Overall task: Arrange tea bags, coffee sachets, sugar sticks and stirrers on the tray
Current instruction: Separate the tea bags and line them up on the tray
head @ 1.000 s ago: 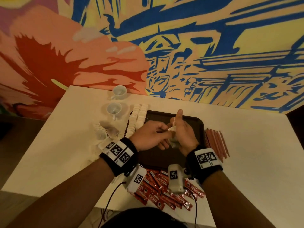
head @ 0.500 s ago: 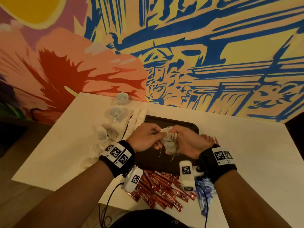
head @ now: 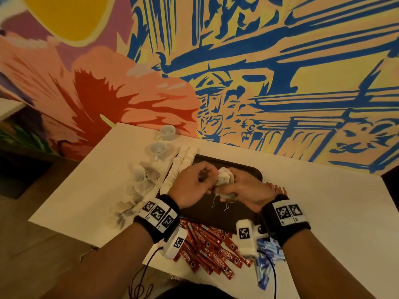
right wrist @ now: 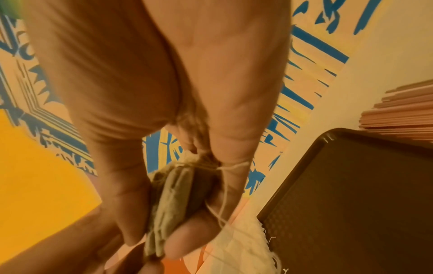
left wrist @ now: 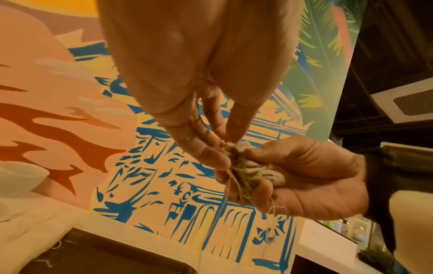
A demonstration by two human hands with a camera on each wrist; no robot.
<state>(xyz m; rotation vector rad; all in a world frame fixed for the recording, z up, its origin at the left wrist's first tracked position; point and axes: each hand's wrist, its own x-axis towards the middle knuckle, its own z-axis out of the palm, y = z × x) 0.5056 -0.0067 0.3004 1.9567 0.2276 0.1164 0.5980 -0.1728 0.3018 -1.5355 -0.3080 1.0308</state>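
A small bundle of beige tea bags (head: 224, 180) with loose strings sits in my right hand (head: 234, 187), whose fingers curl round it (right wrist: 173, 200). My left hand (head: 208, 180) pinches the top of the bundle and its strings between thumb and fingertips (left wrist: 225, 142). Both hands hover over the dark brown tray (head: 216, 214), which shows nothing lying on it. Red coffee sachets (head: 207, 244) lie in a heap at the tray's near edge. Blue sugar sticks (head: 267, 255) are to their right. Wooden stirrers (head: 278, 188) lie right of the tray.
More loose tea bags (head: 140, 182) are scattered on the white table (head: 334, 212) left of the tray. A row of small white pieces (head: 179, 167) runs along the tray's left edge. Two white cups (head: 158, 148) stand at the back left by the painted wall.
My right hand has turned from thumb-up to palm-up, still gripping the tea bags. The left hand keeps pinching at the bundle. The head view has tilted.
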